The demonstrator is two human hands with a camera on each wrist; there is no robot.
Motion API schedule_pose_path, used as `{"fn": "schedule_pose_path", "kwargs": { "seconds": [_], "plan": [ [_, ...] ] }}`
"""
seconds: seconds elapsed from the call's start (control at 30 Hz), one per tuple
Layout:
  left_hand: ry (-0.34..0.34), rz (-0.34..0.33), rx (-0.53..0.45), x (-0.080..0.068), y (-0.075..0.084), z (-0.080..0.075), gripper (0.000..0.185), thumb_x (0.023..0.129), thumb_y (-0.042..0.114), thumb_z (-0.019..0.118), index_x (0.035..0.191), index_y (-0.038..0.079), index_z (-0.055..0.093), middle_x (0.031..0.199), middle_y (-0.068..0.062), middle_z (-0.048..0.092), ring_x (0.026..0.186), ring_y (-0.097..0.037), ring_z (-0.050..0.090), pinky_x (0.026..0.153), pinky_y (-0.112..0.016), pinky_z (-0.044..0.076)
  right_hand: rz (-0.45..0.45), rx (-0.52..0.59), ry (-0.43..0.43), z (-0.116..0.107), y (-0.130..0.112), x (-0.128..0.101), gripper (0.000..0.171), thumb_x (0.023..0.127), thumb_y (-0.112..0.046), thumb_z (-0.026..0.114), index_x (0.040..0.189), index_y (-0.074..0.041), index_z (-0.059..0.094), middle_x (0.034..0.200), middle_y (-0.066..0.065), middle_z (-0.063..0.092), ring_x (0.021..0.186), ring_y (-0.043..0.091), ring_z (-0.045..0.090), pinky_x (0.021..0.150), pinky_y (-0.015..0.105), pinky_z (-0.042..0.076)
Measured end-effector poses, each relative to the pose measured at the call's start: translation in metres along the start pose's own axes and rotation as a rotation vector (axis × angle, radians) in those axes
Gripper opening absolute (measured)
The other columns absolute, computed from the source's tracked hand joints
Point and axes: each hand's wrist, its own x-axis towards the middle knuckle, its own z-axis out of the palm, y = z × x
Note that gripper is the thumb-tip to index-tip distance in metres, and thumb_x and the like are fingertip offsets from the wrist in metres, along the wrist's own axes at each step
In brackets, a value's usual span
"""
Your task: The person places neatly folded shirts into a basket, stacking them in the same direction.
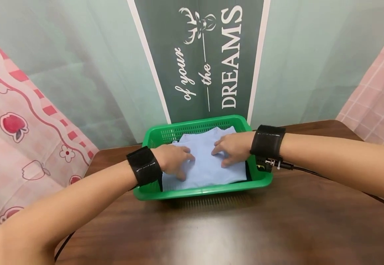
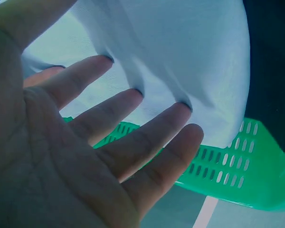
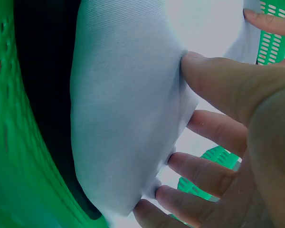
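A green plastic basket [image 1: 152, 138] sits on a dark wooden table [image 1: 278, 221], close to the wall, and a folded light blue garment [image 1: 208, 167] lies inside it, filling most of the basket. Something dark shows beneath the cloth at its near edges.

The person leans both arms in from the near side. The left hand [image 1: 173, 160] rests on the left part of the garment, its fingers [image 2: 128, 102] spread and fairly straight, their tips pressing into the fabric so that it dimples; nothing is gripped. The right hand [image 1: 233, 147] lies on the right part of the garment. From its wrist camera the thumb [image 3: 213, 78] pushes into the top of the cloth while the other fingers [image 3: 204, 173] curl against its folded edge, so the hand has a loose hold on that side of the bundle. The two hands are near each other but apart.

Each wrist wears a black strap [image 1: 144, 166]. Behind the basket hangs a dark green poster [image 1: 208, 55] with white lettering, and pink patterned cloth [image 1: 20, 121] hangs on the left.
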Motion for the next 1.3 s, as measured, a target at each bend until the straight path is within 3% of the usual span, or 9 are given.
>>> {"fn": "schedule_pose_path", "kwargs": {
  "seconds": [0.3,0.5,0.6,0.8,0.97,1.1,1.2,1.3],
  "plan": [
    [0.027,0.015,0.008,0.0,0.002,0.006,0.066,0.093,0.039,0.08,0.152,0.019,0.056,0.158,-0.011,0.055,0.132,-0.035,0.064,0.114,-0.05,0.05,0.006,-0.008,0.005,0.003,-0.002,0.002,0.048,0.099,-0.024,0.073,0.142,-0.003,0.066,0.147,0.025,0.062,0.141,0.042,0.058,0.118,0.058,0.044],
    [0.107,-0.045,-0.028,-0.014,0.0,0.001,0.079,0.094,0.042,0.079,0.16,0.016,0.045,0.162,-0.013,0.051,0.142,-0.033,0.058,0.115,-0.051,0.049,-0.03,-0.066,0.132,0.002,-0.004,-0.008,0.046,0.099,-0.024,0.073,0.14,-0.004,0.066,0.146,0.025,0.062,0.139,0.042,0.059,0.115,0.056,0.047],
    [0.211,-0.066,-0.031,-0.025,-0.003,-0.006,0.081,0.096,0.044,0.077,0.162,0.014,0.042,0.163,-0.015,0.049,0.147,-0.033,0.053,0.115,-0.051,0.049,-0.002,-0.081,0.227,-0.001,-0.007,-0.016,0.049,0.1,-0.027,0.072,0.143,-0.006,0.064,0.151,0.024,0.058,0.142,0.042,0.056,0.115,0.057,0.047],
    [0.481,-0.036,-0.121,-0.056,0.004,-0.028,0.075,0.1,0.038,0.073,0.162,0.009,0.041,0.16,-0.015,0.051,0.141,-0.032,0.059,0.111,-0.051,0.053,0.022,-0.036,0.438,-0.012,-0.024,-0.044,0.05,0.102,-0.03,0.07,0.146,-0.008,0.062,0.155,0.019,0.056,0.145,0.039,0.054,0.117,0.058,0.045],
    [0.727,-0.006,-0.217,-0.072,0.007,-0.017,0.071,0.101,0.036,0.072,0.161,0.011,0.042,0.16,-0.012,0.052,0.138,-0.03,0.061,0.107,-0.05,0.055,0.005,0.042,0.585,-0.007,-0.04,-0.047,0.051,0.103,-0.032,0.068,0.148,-0.009,0.06,0.158,0.018,0.054,0.146,0.037,0.053,0.117,0.058,0.046],
    [0.888,-0.001,-0.211,-0.08,0.009,-0.007,0.066,0.102,0.035,0.071,0.158,0.011,0.046,0.158,-0.012,0.053,0.142,-0.03,0.057,0.113,-0.05,0.051,0.018,0.083,0.674,-0.006,-0.051,-0.051,0.052,0.104,-0.033,0.068,0.15,-0.01,0.059,0.159,0.016,0.053,0.148,0.036,0.051,0.118,0.057,0.045],
    [0.947,-0.008,-0.227,-0.081,0.011,0.006,0.066,0.102,0.035,0.071,0.158,0.01,0.046,0.159,-0.012,0.053,0.145,-0.032,0.054,0.118,-0.052,0.046,0.046,0.109,0.731,-0.001,-0.058,-0.053,0.053,0.104,-0.032,0.068,0.151,-0.012,0.058,0.16,0.014,0.052,0.15,0.034,0.049,0.119,0.057,0.043],
    [0.964,-0.01,-0.257,-0.081,0.017,0.024,0.068,0.102,0.035,0.071,0.16,0.01,0.044,0.16,-0.012,0.052,0.145,-0.033,0.053,0.12,-0.054,0.044,0.071,0.145,0.775,0.012,-0.064,-0.056,0.053,0.103,-0.031,0.069,0.151,-0.012,0.058,0.161,0.014,0.052,0.151,0.033,0.048,0.12,0.057,0.042]
  ]
}}
